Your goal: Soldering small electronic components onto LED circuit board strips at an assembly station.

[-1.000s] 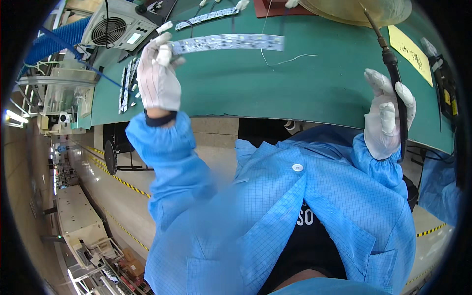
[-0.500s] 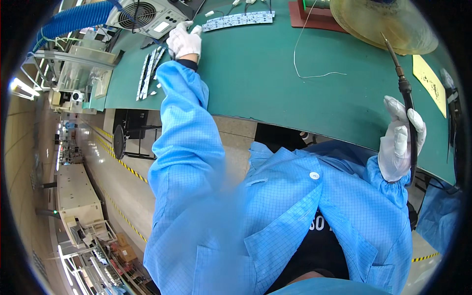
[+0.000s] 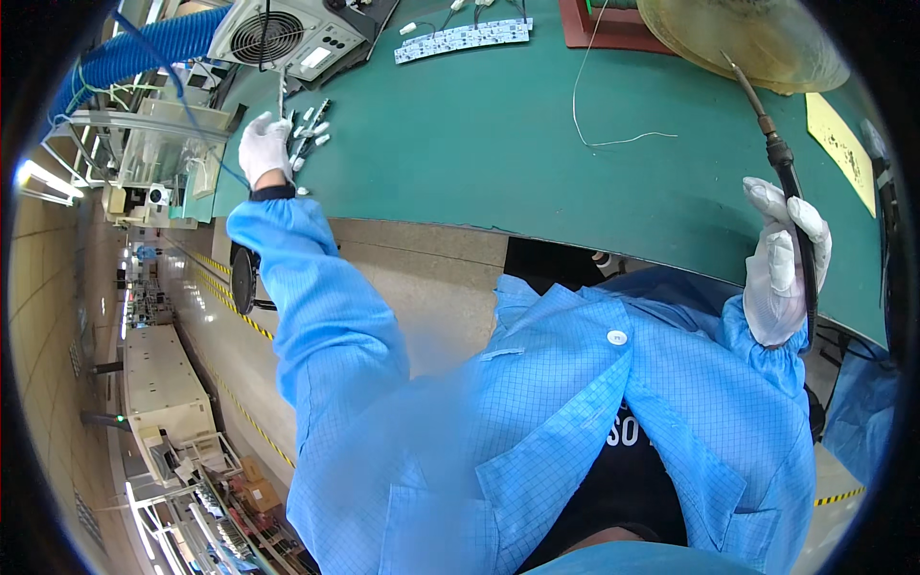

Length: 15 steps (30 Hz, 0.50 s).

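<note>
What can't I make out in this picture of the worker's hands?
Head view, each time:
Left hand: the glove hides its fingertips, so any grip on the small strips is unclear.
Reddish stand: cut off by the top edge.
Yellowish bowl: cut off by the top edge.
Soldering iron in the right hand: its tip overlaps the bowl; contact is unclear.
Yellow sheet: marks too small.

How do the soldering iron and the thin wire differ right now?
The soldering iron is held in the right hand; the wire is touched by neither hand, its loose end on the green work surface.
The iron is dark-handled; the wire is pale and far thinner.
The iron is nearly straight; the wire bends.
Both are long and narrow.
</note>
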### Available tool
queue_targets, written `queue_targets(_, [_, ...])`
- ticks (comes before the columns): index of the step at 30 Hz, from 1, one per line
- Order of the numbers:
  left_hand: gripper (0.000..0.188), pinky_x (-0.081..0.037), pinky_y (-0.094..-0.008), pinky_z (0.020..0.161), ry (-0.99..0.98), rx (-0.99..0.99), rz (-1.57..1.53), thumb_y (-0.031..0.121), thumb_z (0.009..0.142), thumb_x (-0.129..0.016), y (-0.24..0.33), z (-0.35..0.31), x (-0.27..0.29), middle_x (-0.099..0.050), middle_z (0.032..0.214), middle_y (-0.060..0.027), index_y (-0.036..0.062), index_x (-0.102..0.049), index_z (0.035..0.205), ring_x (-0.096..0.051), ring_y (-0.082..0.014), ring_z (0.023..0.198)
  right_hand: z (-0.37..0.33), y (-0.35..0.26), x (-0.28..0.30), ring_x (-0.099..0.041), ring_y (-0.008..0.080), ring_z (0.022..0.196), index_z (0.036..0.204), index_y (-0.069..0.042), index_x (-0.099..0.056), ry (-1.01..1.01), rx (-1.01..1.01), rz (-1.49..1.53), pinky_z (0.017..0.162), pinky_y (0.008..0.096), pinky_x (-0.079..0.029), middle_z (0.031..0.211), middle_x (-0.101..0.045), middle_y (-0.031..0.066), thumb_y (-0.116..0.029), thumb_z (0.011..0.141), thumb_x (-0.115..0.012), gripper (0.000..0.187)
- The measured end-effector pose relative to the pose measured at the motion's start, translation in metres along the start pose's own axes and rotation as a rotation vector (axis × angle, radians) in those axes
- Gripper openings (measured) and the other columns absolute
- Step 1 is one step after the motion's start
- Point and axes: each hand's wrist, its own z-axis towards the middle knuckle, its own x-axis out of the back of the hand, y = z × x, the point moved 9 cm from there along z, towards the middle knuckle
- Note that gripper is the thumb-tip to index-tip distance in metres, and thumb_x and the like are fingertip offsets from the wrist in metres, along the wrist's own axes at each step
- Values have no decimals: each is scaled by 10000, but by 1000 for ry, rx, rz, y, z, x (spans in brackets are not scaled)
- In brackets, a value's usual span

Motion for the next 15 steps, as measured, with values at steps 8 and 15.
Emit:
queue_targets(8, [307,-423,-211,587,-255,63,-1099,50,787,-624,152,-108,-2,-585,890,-47,-17,-586,1085,-535,-125,693,-6,7,8,-602,290,1016,1126,-45,-502,58,-69,-29,927,389,-433,1022,-631,171,-121,870,-540,270])
queue_targets(15, [183,-422,-263,622,-491,132,-1517,171,874,-587,261,-186,-41,-572,937,-26,84,-552,1031,-532,-136,799,-2,-1,1,-595,310,1022,1138,15,-476,56,-45,80,862,385,-486,1067,-611,206,28,781,-579,371])
